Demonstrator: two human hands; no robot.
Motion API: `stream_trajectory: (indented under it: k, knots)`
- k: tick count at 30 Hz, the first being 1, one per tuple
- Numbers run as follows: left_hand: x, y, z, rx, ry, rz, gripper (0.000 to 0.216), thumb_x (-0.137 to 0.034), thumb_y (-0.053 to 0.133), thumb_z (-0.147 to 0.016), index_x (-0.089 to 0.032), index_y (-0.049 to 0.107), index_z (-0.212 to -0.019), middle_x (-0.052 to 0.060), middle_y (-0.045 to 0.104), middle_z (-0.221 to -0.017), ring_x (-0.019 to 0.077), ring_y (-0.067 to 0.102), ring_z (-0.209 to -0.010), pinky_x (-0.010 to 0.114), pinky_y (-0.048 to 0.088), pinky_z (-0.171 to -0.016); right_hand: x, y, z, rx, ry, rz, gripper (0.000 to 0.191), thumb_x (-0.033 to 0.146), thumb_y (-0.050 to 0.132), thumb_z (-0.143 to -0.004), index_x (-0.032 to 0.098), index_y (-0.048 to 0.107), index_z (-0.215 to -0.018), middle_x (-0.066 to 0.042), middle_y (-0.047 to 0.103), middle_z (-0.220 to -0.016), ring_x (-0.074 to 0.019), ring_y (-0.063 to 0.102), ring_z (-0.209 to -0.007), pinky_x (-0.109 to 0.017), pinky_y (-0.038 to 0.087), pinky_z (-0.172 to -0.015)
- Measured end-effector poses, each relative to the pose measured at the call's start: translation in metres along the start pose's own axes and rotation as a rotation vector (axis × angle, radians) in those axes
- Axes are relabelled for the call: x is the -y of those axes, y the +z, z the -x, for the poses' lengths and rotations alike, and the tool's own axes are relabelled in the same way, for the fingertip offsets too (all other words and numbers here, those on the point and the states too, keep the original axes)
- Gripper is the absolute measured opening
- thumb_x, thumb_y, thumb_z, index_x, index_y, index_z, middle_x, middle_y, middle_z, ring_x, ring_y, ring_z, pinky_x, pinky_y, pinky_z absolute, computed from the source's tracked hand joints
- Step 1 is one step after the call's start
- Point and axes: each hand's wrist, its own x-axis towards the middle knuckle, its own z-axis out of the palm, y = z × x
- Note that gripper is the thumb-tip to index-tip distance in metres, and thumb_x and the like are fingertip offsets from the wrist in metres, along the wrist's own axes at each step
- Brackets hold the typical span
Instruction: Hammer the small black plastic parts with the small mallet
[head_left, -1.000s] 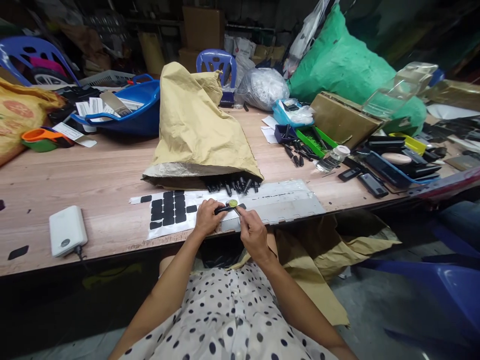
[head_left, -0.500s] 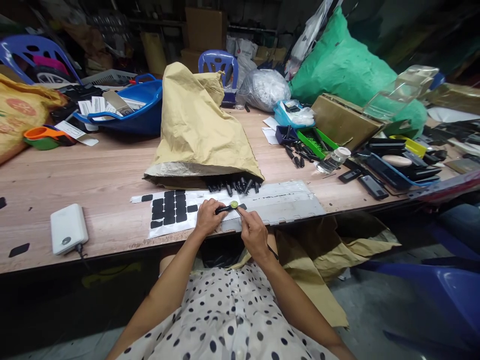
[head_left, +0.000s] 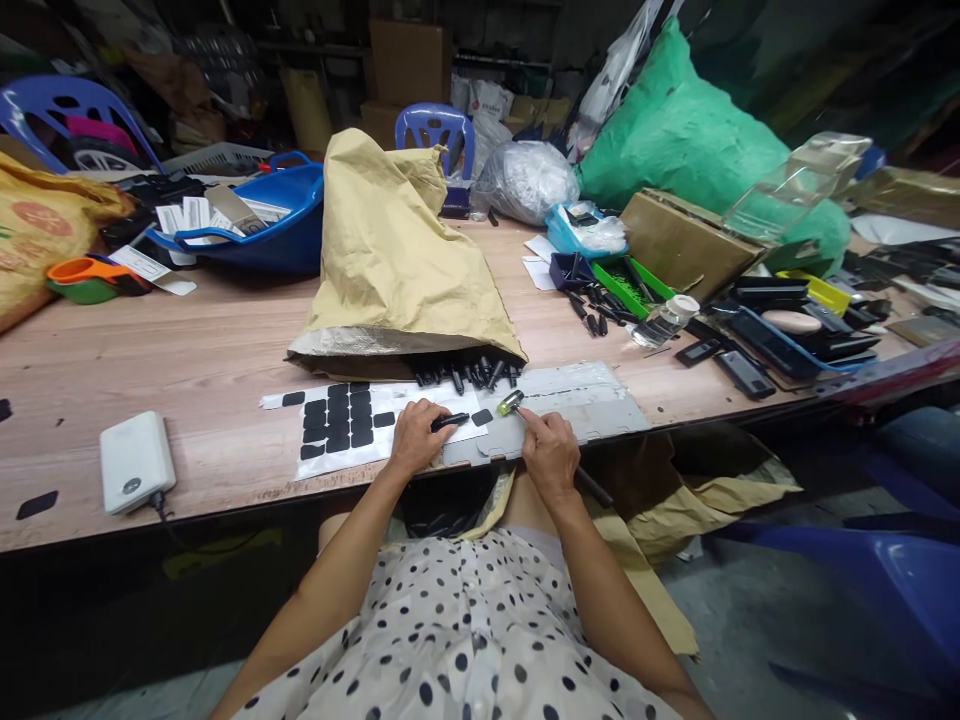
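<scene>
My left hand is closed on a slim black pen-like piece, pressed down over the white sheet. To its right, my right hand grips a small hammer with a yellow-green face and a metal middle. The hammer's head is raised a little apart from the black piece, and its dark handle sticks out below my fist. Several black rounded patches lie on the sheet, and one loose patch lies between my hands. Beyond them, more black pieces spill from the paper sack.
A grey board lies along the table edge to the right. At the left are a white power bank and a blue basin. A green tray, a clear bottle and black cases crowd the right side.
My right hand has moved right with the hammer, taking its head off the black piece. My left hand has stayed in place, still holding that piece.
</scene>
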Motion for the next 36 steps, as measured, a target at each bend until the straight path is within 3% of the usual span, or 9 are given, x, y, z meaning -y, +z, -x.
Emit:
stream_trajectory:
  k: [6,11,16,19,23,26,28,33,36]
  knots:
    - [-0.007,-0.009,0.024,0.006,0.146,0.130,0.013,-0.030,0.063,-0.089,-0.021,0.069,-0.096,0.005,0.067,-0.088,0.0203,0.061,-0.083,0.033,0.050,-0.078,0.008,0.009,0.005,-0.056,-0.002,0.070,0.036,0.007,0.054,-0.087,0.027,0.079,-0.104,-0.005,0.052,-0.079,-0.0202,0.040,-0.074,-0.032,0.025,-0.064]
    - [-0.015,-0.006,0.080,0.215,0.293,0.208,0.022,-0.035,0.052,-0.097,-0.022,0.068,-0.105,0.005,0.070,-0.088,0.0175,0.066,-0.076,0.028,0.053,-0.071,0.007,0.010,0.007,-0.019,-0.011,0.065,0.039,0.007,0.053,-0.087,0.028,0.077,-0.109,-0.006,0.050,-0.082,-0.0212,0.039,-0.076,-0.033,0.025,-0.064]
    - [0.005,0.016,0.107,0.301,0.113,0.033,0.017,-0.025,0.054,-0.092,-0.022,0.069,-0.100,0.007,0.073,-0.091,0.0240,0.072,-0.079,0.032,0.054,-0.067,0.005,0.012,0.008,-0.031,-0.028,0.106,0.039,0.008,0.053,-0.087,0.027,0.077,-0.110,-0.006,0.050,-0.082,-0.0211,0.039,-0.077,-0.033,0.025,-0.064]
    - [0.017,0.025,0.110,0.343,-0.033,-0.103,0.012,-0.019,0.061,-0.084,-0.023,0.070,-0.091,0.008,0.071,-0.078,0.0275,0.071,-0.069,0.033,0.050,-0.058,0.006,0.013,0.008,-0.049,-0.050,0.131,0.038,0.008,0.052,-0.089,0.027,0.077,-0.109,-0.006,0.051,-0.082,-0.0210,0.039,-0.076,-0.033,0.025,-0.064]
    - [0.012,0.022,0.110,0.426,-0.071,-0.169,0.011,-0.015,0.069,-0.072,-0.025,0.064,-0.071,0.004,0.067,-0.067,0.0274,0.069,-0.061,0.033,0.046,-0.053,0.006,0.012,0.008,-0.038,-0.044,0.129,0.038,0.008,0.052,-0.089,0.027,0.076,-0.111,-0.006,0.051,-0.082,-0.0211,0.039,-0.076,-0.033,0.024,-0.064]
    - [-0.009,0.008,0.094,0.431,-0.017,-0.068,0.004,-0.023,0.066,-0.078,-0.025,0.066,-0.075,0.003,0.071,-0.071,0.0253,0.069,-0.066,0.032,0.047,-0.056,0.006,0.012,0.009,-0.013,-0.033,0.108,0.038,0.009,0.053,-0.088,0.028,0.075,-0.112,-0.006,0.050,-0.083,-0.0215,0.039,-0.077,-0.033,0.024,-0.064]
    - [-0.022,-0.005,0.069,0.365,-0.019,0.069,0.016,-0.029,0.056,-0.087,-0.024,0.068,-0.078,0.003,0.072,-0.070,0.0222,0.068,-0.064,0.031,0.047,-0.057,0.006,0.011,0.009,-0.004,-0.028,0.102,0.038,0.009,0.053,-0.088,0.028,0.075,-0.113,-0.006,0.050,-0.084,-0.0218,0.039,-0.077,-0.033,0.024,-0.064]
    - [-0.023,-0.033,-0.020,-0.201,-0.347,-0.004,0.020,-0.027,0.050,-0.087,-0.021,0.067,-0.078,0.005,0.073,-0.079,0.0212,0.067,-0.073,0.032,0.051,-0.071,0.007,0.011,0.009,-0.002,-0.032,0.115,0.038,0.009,0.053,-0.087,0.027,0.074,-0.113,-0.006,0.050,-0.084,-0.0221,0.039,-0.077,-0.033,0.025,-0.064]
    - [-0.014,-0.039,-0.059,-0.284,-0.550,-0.092,0.020,-0.029,0.053,-0.086,-0.019,0.066,-0.074,0.012,0.072,-0.083,0.0286,0.069,-0.086,0.037,0.052,-0.077,0.008,0.011,0.008,-0.001,-0.046,0.122,0.039,0.008,0.053,-0.087,0.027,0.074,-0.114,-0.006,0.050,-0.083,-0.0223,0.039,-0.077,-0.033,0.025,-0.065]
